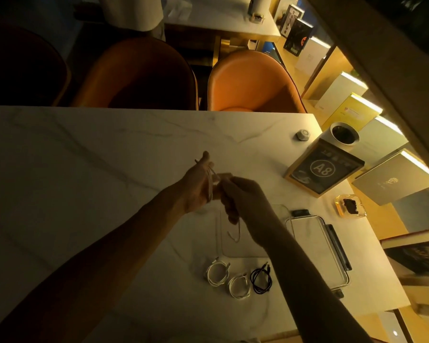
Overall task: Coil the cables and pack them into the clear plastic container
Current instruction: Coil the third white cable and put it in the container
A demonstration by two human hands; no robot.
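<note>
From the head view, a white marble table point(84, 169) is seen filling the middle of the frame, and both bare arms are stretched out over it. At centre, the left hand point(200, 184) is held up with its fingers extended, and a pale cable point(211, 180) is looped around the palm. The right hand point(240, 196) is closed just beside it, the same cable pinched in its fingers; a loose end is seen dangling below, over the clear plastic container point(245, 233). The container is set on the table at lower centre, partly hidden by the right forearm. Its lid point(317, 248) is laid just to the right. Below the container, three finished coils are lined up: a white coil point(217, 272), a second white coil point(239, 285) and a black coil point(261, 279). A framed "A8" sign point(323, 168) is stood at the right edge.
</note>
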